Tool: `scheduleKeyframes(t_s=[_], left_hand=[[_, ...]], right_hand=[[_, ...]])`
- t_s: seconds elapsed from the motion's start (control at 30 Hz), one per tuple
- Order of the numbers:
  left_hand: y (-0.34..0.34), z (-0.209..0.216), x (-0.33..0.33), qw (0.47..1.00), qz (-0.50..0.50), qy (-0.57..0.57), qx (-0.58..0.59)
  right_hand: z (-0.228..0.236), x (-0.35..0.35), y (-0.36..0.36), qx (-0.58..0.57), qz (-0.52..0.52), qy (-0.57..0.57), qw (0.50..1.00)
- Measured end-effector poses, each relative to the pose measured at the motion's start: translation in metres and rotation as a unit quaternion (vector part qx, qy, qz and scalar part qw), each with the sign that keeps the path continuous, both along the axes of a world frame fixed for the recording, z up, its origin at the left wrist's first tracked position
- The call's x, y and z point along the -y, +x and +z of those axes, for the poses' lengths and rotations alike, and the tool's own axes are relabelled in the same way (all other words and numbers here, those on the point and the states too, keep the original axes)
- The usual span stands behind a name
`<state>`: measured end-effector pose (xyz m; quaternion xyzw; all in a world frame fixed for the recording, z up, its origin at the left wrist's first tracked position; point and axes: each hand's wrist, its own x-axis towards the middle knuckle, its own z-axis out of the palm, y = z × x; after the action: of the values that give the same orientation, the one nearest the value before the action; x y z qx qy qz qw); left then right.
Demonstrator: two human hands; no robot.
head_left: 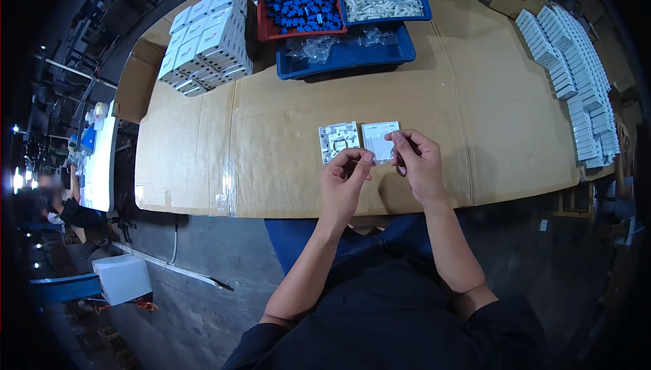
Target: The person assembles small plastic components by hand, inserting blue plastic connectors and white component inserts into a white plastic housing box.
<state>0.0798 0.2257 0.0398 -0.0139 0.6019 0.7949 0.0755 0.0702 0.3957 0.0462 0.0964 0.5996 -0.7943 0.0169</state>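
Both of my hands are over the near middle of the cardboard-covered table. My left hand (344, 179) is closed in a pinch, thumb against forefinger, on the edge of a small clear plastic piece (381, 160). From the other side my right hand (422, 167) pinches the same piece; its exact shape is hard to make out. Just beyond the left fingers lies a square white plastic housing (338, 138) with its moulded inner side up. Beside it, partly behind my right fingers, is a flat square white cover (377, 130).
At the back stand a red bin (270, 31) of blue parts, a blue bin (426, 11) of white parts and a lower blue tray (346, 70) with clear plastic pieces. White boxed units (210, 41) are stacked back left; white parts (573, 78) line the right edge.
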Motion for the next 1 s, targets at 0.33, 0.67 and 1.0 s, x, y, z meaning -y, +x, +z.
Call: scheduleKeyframes(t_s=[0.33, 0.67, 1.0], left_hand=[[0.005, -0.008, 0.007, 0.995, 0.088, -0.051, 0.024], [0.006, -0.007, 0.008, 0.993, 0.073, -0.085, -0.048], [0.006, -0.003, 0.012, 0.901, 0.094, -0.358, -0.226]], right_hand=[[0.008, 0.012, 0.008, -0.174, -0.121, 0.270, 0.939], [-0.015, 0.035, 0.009, -0.074, 0.047, 0.040, 0.995], [-0.014, 0.039, 0.011, -0.043, 0.048, -0.005, 0.998]])
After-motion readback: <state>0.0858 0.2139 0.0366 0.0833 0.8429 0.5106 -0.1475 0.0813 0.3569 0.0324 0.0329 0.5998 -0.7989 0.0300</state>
